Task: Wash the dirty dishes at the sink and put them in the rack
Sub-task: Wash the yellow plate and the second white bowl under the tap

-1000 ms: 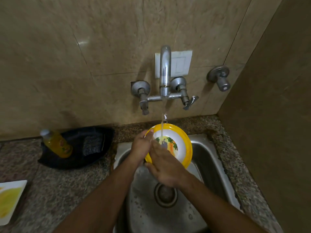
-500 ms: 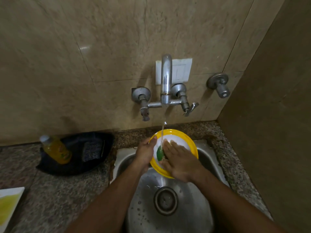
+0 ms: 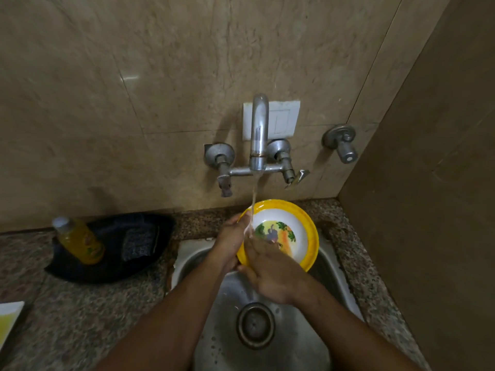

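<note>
I see the left hand (image 3: 230, 241) gripping the yellow-rimmed plate (image 3: 293, 223) at its nine o'clock edge over the sink (image 3: 328, 257); the right hand (image 3: 270, 271) rubs its face, fingers flat. Wet, tilted, it might slip and strike the steel.

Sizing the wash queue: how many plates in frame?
2. The yellow-rimmed plate is held tilted over the sink under the running water. A white plate with yellow residue sits on the counter, cut off at the left edge. More may lie outside the frame.

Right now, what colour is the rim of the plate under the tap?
Yellow, around a white plate with a printed picture at its centre; the head view shows it.
</note>
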The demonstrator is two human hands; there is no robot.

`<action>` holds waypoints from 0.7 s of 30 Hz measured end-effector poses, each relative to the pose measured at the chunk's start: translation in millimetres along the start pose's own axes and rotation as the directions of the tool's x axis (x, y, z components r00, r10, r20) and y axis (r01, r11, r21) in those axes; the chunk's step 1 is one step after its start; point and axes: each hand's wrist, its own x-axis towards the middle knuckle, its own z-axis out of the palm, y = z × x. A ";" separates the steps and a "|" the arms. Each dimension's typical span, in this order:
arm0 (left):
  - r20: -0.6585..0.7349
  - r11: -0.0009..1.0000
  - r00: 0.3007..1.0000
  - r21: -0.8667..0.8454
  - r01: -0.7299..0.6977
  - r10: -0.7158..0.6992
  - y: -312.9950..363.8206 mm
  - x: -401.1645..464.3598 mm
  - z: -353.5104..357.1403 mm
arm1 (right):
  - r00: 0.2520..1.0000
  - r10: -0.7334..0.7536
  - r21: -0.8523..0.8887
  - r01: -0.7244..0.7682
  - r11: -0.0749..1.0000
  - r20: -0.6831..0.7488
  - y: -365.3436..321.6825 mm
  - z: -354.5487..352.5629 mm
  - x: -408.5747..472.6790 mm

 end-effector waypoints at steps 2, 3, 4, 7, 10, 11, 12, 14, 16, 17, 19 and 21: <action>-0.011 0.999 1.000 -0.048 -0.011 0.010 0.4 -2.8 0.5 | 0.998 -0.062 -0.079 0.062 0.995 0.011 13.1 -3.2 -8.9; -0.019 0.999 1.000 -0.046 -0.024 0.023 -2.1 -4.2 2.7 | 0.999 -0.046 -0.119 0.046 0.992 0.000 17.0 -4.3 -8.6; -0.026 0.999 0.999 -0.028 -0.042 0.042 -2.8 -5.5 7.3 | 0.999 -0.011 -0.128 0.007 0.992 -0.030 17.5 -4.8 -4.4; -0.048 0.993 0.992 0.025 -0.113 0.115 4.3 -1.7 12.3 | 0.991 0.060 -0.034 -0.065 0.997 -0.115 3.6 -3.0 8.5; -0.076 0.995 0.992 -0.015 -0.103 0.101 7.2 2.6 4.9 | 0.997 -0.061 -0.060 0.058 0.997 -0.050 13.0 -1.2 -5.1; -0.091 0.994 0.991 -0.037 -0.104 0.100 6.0 0.3 4.6 | 0.996 -0.073 -0.098 0.069 0.993 -0.043 18.4 -2.0 -8.2; -0.092 0.993 0.991 -0.056 -0.106 0.101 4.9 -2.8 7.3 | 0.997 -0.064 -0.138 0.056 0.989 -0.051 22.0 -2.7 -6.0; -0.087 0.991 0.990 -0.058 -0.120 0.115 4.1 -4.0 15.0 | 0.994 -0.013 -0.110 0.001 0.994 -0.107 16.3 -4.6 4.2; -0.105 0.990 0.987 -0.048 -0.129 0.124 5.7 1.8 13.3 | 0.994 -0.010 -0.039 0.006 0.999 -0.107 7.5 -4.4 8.3; -0.119 0.990 0.985 -0.056 -0.133 0.125 7.8 3.5 9.0 | 0.997 -0.041 -0.018 0.040 0.999 -0.068 7.6 -5.2 4.2; -0.128 0.987 0.982 -0.065 -0.146 0.137 5.5 4.3 -0.8 | 0.995 -0.094 -0.020 0.094 0.995 -0.010 16.9 -4.4 -7.3; -0.118 0.984 0.980 -0.061 -0.168 0.160 3.4 1.2 -1.4 | 0.997 -0.081 -0.027 0.080 0.996 -0.017 19.9 -3.0 -5.5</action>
